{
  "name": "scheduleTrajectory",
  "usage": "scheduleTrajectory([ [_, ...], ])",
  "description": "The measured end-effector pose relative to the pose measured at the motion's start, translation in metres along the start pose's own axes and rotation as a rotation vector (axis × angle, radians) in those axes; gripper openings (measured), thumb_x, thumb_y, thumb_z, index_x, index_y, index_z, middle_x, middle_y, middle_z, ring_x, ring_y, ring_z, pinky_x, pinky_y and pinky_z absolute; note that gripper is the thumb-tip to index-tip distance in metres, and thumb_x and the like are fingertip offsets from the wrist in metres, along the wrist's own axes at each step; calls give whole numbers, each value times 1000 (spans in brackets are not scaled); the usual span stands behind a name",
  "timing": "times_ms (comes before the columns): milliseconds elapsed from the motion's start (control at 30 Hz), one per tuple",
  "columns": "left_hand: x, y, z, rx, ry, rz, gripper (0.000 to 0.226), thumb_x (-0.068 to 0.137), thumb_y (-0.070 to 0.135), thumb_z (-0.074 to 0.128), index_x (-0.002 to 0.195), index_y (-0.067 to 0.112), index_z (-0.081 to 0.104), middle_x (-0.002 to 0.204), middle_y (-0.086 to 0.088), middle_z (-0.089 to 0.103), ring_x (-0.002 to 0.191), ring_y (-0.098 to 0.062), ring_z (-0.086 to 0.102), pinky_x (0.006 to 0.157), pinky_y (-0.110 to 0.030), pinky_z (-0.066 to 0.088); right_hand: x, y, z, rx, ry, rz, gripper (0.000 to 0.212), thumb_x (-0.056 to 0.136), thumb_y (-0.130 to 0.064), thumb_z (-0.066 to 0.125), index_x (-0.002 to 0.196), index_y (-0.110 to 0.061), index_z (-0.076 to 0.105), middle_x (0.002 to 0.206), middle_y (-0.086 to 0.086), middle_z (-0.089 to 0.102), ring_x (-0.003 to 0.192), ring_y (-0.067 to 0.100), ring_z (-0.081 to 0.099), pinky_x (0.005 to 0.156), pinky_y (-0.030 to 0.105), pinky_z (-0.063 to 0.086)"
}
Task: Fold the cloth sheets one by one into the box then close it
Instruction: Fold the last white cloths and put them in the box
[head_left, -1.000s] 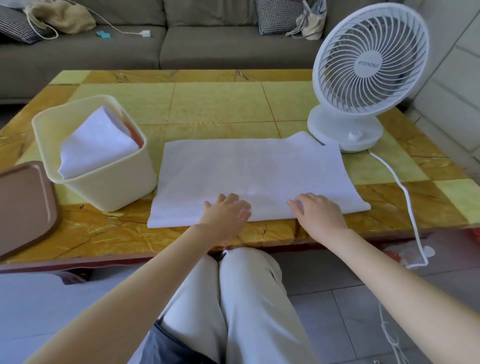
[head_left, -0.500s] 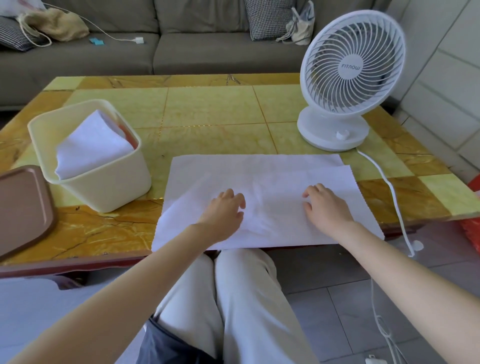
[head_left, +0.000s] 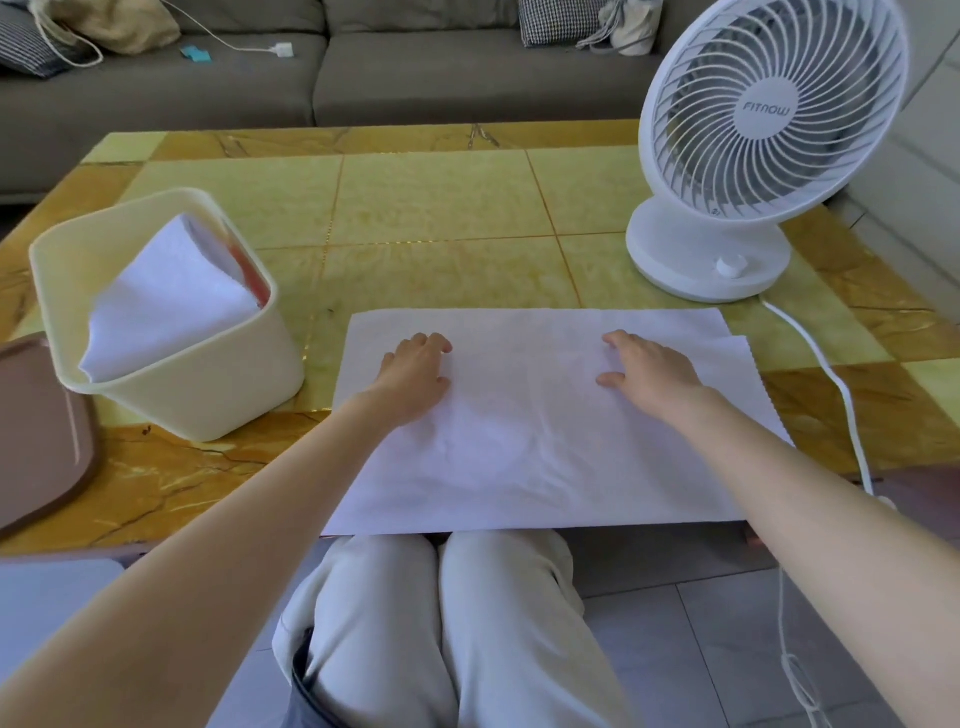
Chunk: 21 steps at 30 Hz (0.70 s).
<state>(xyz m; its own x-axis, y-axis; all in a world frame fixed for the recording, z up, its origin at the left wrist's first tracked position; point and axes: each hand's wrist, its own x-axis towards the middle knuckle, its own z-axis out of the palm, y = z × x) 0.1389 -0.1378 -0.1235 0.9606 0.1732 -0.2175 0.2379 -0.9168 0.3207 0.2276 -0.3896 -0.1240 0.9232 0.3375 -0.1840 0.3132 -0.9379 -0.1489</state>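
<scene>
Two hands are pressing flat on one white cloth sheet (head_left: 545, 447) at the near edge of the worktop (head_left: 441, 208). At the worktop's left edge a brown lid (head_left: 41, 426) is lying flat, partly running out of view. Just beside it, toward the near left corner, the cream box (head_left: 208, 405) is standing with its top open. A folded white cloth (head_left: 166, 306) is leaning inside it, poking above the rim, and something red is showing between that cloth and the box's right wall.

A strip of bare worktop is separating the box from the cloth sheet. The sheet is lying doubled over, its upper layer sitting a little askew of the lower one at the far right corner. Its near edge is hanging just past the worktop's near edge, above the person's knees (head_left: 441, 597).

The left hand (head_left: 415, 369) is resting palm down with fingers spread on the sheet's left part. The right hand (head_left: 649, 374) is doing the same on the right part, well apart from the left. Neither is gripping the fabric.

Toward the far right corner a white fan (head_left: 769, 130) is standing, its base near the sheet's far right corner but apart from it. Its cord (head_left: 841, 395) is running along the sheet's right side and dropping over the near edge. Beyond the far edge a grey sofa (head_left: 415, 73) is standing.
</scene>
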Motion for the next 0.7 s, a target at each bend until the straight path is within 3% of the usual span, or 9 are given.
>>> scheduleTrajectory([
  [167, -1, -2, -3, -23, -6, -53, 32, 97, 29, 44, 124, 13, 47, 119, -16, 51, 115, -35, 40, 95, -38, 33, 7, 5, -3, -165, 31, -25, 46, 87, -45, 59, 124, -18, 53, 127, 8, 49, 123, 28, 39, 98, 38, 33],
  [267, -8, 0, -9, 40, 17, -36, 32, 99, 31, 37, 117, 8, 50, 110, -16, 52, 112, -32, 40, 94, -36, 31, 7, 6, -4, -138, 33, -28, 36, 86, -44, 62, 109, -17, 58, 121, 9, 48, 119, 28, 39, 97, 37, 33],
  [467, -12, -10, -19, 105, 76, -19, 24, 97, 28, 37, 103, 10, 51, 94, -11, 56, 104, -30, 44, 89, -36, 32, 5, 11, -7, -41, -21, -10, 56, 83, -43, 66, 127, -14, 48, 130, 8, 49, 121, 28, 44, 98, 36, 38],
  [700, -17, -12, -41, 172, 210, 17, 26, 99, 15, 37, 111, 14, 61, 110, -8, 62, 110, -28, 49, 82, -30, 35, -5, 14, -17, -76, 73, 21, 29, 90, -34, 60, 111, -14, 64, 119, 9, 56, 116, 29, 44, 89, 33, 38],
])
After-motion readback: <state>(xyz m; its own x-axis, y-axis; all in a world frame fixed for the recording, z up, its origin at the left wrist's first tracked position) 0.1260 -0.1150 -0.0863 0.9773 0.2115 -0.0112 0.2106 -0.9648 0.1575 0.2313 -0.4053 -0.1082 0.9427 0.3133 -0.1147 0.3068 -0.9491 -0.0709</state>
